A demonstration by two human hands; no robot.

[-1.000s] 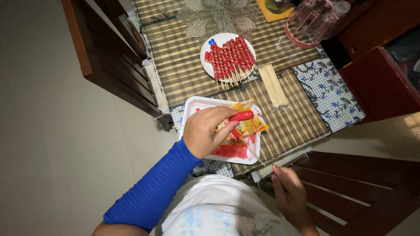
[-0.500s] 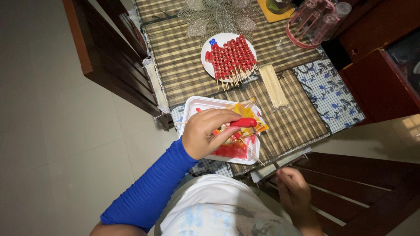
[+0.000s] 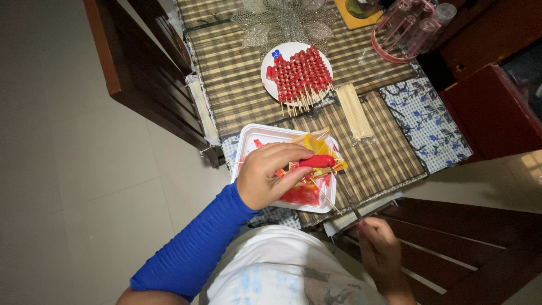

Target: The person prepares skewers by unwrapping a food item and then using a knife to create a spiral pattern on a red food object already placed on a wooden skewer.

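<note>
Striped mat covers worktop [image 3: 243, 85], pale floor left. Our right hand [image 3: 379, 254], nearest, fingers pinching thin skewer [image 3: 344, 195], long axis slanting up-left toward sausage. Our left hand [image 3: 271, 175] fingers grip one red sausage [image 3: 317, 161], lying left-right over white tray [image 3: 248, 141]. Farther: one bundle of bare sticks [image 3: 354, 111], one white plate [image 3: 270, 62] of loaded skewers.

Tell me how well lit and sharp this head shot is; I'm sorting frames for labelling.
Head view: light falls on the white tray and the plate of skewers, both sharp; the left hand holding a red sausage is clear; the right hand sits in dimmer shade; frame edges darken, straight lines bow slightly.
</note>
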